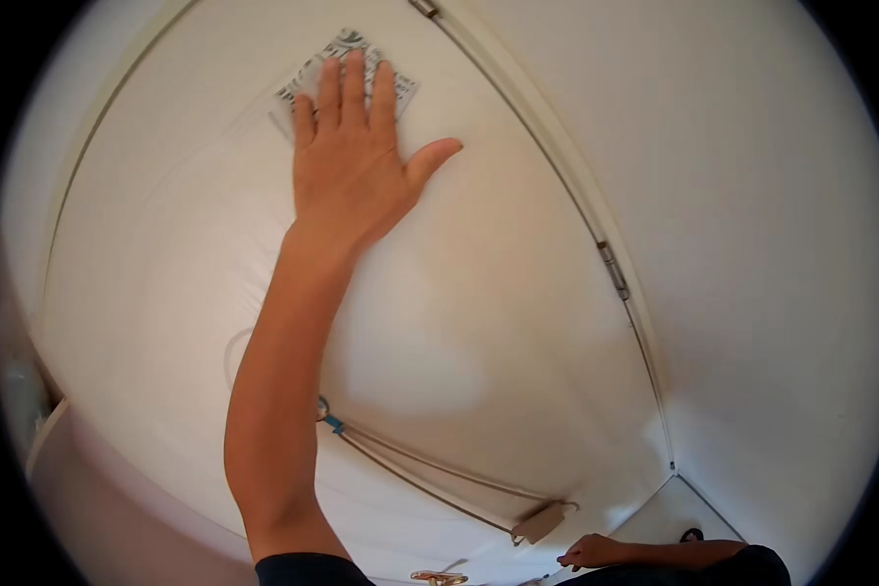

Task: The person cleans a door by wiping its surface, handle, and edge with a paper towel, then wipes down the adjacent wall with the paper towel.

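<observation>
Printed square sheet [406,88], black lettering and swirls on a pale ground, lies flat against the upper part of a smooth white door [479,293]. Over it spreads the left hand [354,146], palm down, fingers slightly apart. Low on the door run thin cords [439,467] to a brown rectangular piece [540,524]. By the door's lower right, the right hand [588,553] curls loosely; I cannot tell whether it grips anything.

Pale sheet [405,86] with black printed pattern; flat against upper white door [459,293]; turned corner-up; partly covered by left hand [352,171].
</observation>
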Available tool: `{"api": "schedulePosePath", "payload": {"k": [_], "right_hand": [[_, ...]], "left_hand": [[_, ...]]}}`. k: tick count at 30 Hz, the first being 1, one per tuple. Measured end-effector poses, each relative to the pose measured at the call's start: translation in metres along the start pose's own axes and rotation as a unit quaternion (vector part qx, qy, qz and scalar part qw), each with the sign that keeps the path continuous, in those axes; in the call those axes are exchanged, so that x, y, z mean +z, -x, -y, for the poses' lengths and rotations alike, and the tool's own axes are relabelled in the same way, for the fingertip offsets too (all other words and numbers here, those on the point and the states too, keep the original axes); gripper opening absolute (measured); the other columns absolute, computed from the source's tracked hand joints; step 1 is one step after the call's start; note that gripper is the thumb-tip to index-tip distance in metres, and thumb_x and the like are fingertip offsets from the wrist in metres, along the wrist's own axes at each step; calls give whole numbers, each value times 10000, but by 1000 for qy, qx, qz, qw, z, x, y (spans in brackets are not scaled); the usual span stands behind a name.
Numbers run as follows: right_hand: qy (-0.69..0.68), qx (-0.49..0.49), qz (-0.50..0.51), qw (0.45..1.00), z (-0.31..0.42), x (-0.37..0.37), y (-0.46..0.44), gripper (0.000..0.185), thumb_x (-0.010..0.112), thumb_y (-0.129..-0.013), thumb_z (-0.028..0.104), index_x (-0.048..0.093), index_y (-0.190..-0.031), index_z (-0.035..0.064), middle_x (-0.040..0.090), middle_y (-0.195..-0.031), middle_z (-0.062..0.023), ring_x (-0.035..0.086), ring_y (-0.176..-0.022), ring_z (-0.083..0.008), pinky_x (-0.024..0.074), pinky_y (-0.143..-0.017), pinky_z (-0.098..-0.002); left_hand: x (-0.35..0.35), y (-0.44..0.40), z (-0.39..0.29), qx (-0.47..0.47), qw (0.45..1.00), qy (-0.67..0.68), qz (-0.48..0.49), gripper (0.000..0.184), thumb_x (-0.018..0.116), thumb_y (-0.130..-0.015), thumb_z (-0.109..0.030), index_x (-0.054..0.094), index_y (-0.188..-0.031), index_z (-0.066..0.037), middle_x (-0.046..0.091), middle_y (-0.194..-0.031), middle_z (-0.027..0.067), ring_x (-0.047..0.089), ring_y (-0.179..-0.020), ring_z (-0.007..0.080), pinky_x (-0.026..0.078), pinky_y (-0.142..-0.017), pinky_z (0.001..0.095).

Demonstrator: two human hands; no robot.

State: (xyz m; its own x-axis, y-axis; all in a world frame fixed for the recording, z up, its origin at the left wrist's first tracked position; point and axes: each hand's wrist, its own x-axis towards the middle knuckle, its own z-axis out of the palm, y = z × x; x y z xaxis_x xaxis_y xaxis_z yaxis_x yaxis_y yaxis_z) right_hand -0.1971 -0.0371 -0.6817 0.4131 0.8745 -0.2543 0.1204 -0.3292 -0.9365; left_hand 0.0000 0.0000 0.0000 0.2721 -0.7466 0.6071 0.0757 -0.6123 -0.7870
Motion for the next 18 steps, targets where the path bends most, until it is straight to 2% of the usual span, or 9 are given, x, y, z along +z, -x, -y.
{"api": "schedulePosePath", "payload": {"k": [2,3,6,9,11,14,18], "right_hand": [[-66,-27,-50,996,12,15,-18,584,561,-1012,615,824,-1111,103,821,-983,-115,781,-972,-275,573,-916,-407],[-22,34,-53,998,-48,-33,60,584,561,-1012,615,824,-1111,103,821,-983,-115,781,-972,-275,573,-916,-407],[-44,32,-66,996,-19,-17,40,578,567,-1009,612,825,-1107,105,822,-981,-103,778,-956,-287,574,-919,-412],[-11,44,-84,995,-18,-17,45,581,570,-1011,606,819,-1066,83,809,-962,-141,764,-944,-342,570,-914,-437],[45,18,-92,995,-17,-12,48,579,561,-1022,587,807,-1015,63,783,-946,-198,740,-945,-403,565,-899,-473],[53,-3,-97,994,5,-15,73,577,551,-1033,564,791,-978,43,759,-931,-234,713,-940,-450,554,-873,-499],[64,8,-111,992,-14,-9,66,587,538,-1041,556,782,-954,29,761,-935,-231,712,-938,-452,550,-874,-506]], "left_hand": [[10,-22,-13,34,999,-13,-37,978,445,-1003,-769,385,-1624,-15,318,-1714,208,214,-1607,415,119,-1297,589],[14,-14,-43,-40,998,-3,-43,978,445,-1003,-769,385,-1624,-15,318,-1714,208,214,-1607,415,119,-1297,589],[18,-26,-64,28,999,13,-20,991,402,-1005,-783,387,-1622,-8,333,-1704,210,235,-1607,369,124,-1306,561],[22,-8,-101,64,996,61,2,988,389,-1007,-783,379,-1628,-15,326,-1709,204,232,-1607,367,118,-1309,560],[14,9,-119,80,994,61,30,982,381,-1009,-781,370,-1637,-26,311,-1717,196,221,-1611,360,115,-1311,557],[8,40,-140,159,979,67,109,981,380,-1008,-782,358,-1647,-38,301,-1729,160,197,-1620,331,94,-1317,546],[17,32,-122,203,969,80,114,972,405,-1006,-775,369,-1642,-41,321,-1722,148,208,-1617,325,104,-1314,548]]}}
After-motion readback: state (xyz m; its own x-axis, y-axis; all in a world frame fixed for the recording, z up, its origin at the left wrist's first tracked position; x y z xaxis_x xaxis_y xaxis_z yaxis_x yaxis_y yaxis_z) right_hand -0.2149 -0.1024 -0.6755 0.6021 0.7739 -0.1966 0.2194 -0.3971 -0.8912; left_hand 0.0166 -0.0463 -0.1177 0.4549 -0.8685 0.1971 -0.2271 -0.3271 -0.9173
